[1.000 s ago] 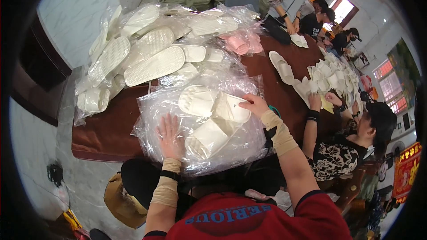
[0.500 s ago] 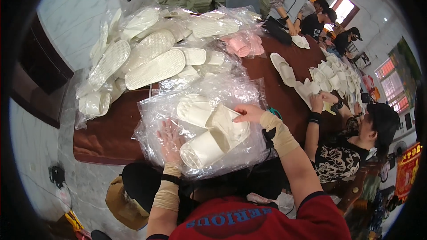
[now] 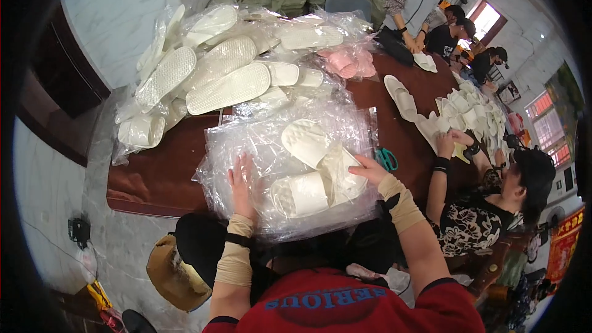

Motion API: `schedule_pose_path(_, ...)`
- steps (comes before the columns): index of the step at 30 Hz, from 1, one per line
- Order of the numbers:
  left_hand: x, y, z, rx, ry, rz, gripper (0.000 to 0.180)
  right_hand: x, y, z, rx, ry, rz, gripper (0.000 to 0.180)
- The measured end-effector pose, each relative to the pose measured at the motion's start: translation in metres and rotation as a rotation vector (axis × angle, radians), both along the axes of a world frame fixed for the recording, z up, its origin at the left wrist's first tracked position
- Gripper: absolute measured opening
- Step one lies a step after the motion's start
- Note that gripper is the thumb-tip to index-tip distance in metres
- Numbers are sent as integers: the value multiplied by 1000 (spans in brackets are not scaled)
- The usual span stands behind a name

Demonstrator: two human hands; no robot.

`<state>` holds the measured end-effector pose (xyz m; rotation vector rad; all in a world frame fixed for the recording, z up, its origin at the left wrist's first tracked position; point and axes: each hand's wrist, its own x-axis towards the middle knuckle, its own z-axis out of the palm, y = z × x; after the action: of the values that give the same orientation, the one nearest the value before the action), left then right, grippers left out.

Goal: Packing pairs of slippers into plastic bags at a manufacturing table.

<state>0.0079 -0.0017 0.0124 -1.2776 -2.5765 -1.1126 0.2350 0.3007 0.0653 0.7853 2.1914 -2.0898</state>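
Brown table [image 3: 160,176] holds a clear plastic bag [image 3: 271,148]. Left hand [image 3: 242,186] lies flat, pinning it; right hand [image 3: 370,169] grasps a white slipper [image 3: 338,169]. Advise keeping the bag held taut while seating slippers squarely.

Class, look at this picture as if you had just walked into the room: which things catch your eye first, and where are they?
First, the crinkled clear plastic bags at the near edge of the dark red table, with the left hand flat on them and the right hand on a white foam slipper. Behind lies a heap of bagged white slippers. At the right, a seated person in a patterned top works beside green-handled scissors.
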Motion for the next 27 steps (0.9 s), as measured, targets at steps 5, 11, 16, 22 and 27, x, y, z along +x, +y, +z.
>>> schedule_pose_path(5,-24,-27,41,338,-106,32,44,10,2,-13,-43,12,-139,50)
schedule_pose_path(11,37,-49,80,130,-250,112,53,8,-4,-9,25,122,-133,46)
schedule_pose_path(16,55,-96,53,290,-815,20,56,8,-10,-13,10,69,-280,44)
schedule_pose_path(22,48,-68,84,84,-102,120,44,11,-7,-20,107,173,-252,47)
schedule_pose_path(27,21,-12,31,-228,190,146,52,-16,-29,-19,175,171,-170,49)
